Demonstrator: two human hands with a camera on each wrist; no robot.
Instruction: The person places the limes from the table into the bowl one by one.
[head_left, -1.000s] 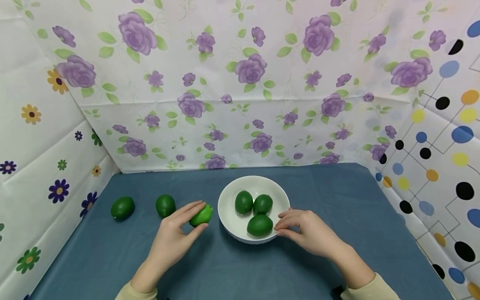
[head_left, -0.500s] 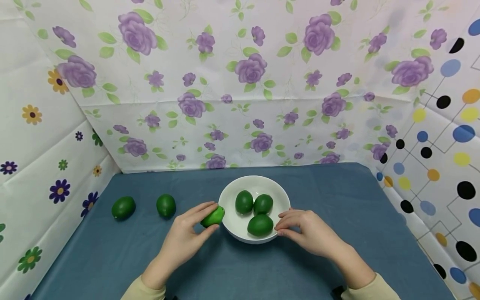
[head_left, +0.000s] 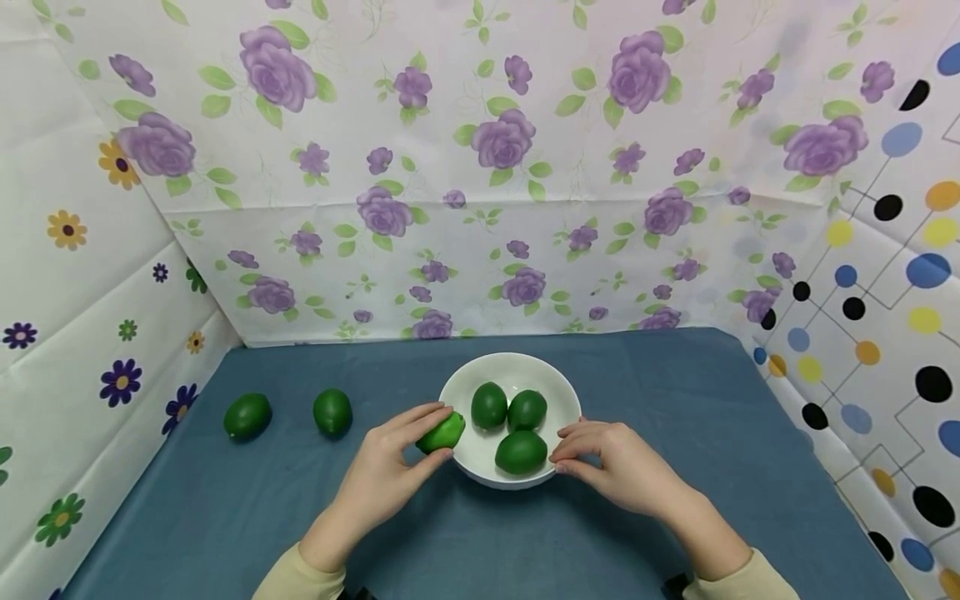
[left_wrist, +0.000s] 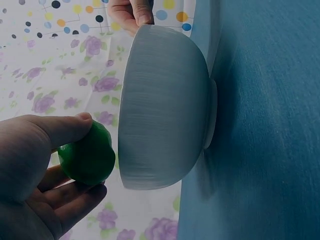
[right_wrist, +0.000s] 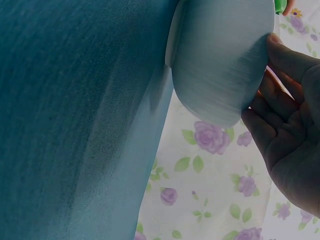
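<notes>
A bright green, lumpy fruit (head_left: 441, 432) is held between the thumb and fingers of my left hand (head_left: 390, 458). In the head view it overlaps the left rim of a white bowl (head_left: 468, 462); the left wrist view has the fruit (left_wrist: 90, 155) beside the rim, above the table. Inside the bowl lie three dark green limes, one at the back left (head_left: 489, 406), one at the right (head_left: 527, 410) and one in front (head_left: 521, 452). My right hand (head_left: 622, 467) grips the bowl's right edge, with thumb and fingertips at the rim in the right wrist view.
Two more dark green limes rest on the blue tablecloth (head_left: 480, 550) to the left, one farther out (head_left: 247, 417) and one closer to the bowl (head_left: 332, 412). A flowered curtain (head_left: 450, 167) stands behind the table, with patterned sheets along both sides.
My left hand has carried the bright green fruit rightward, from beside the left limes to the bowl's left rim. The right hand and bowl have hardly moved.
</notes>
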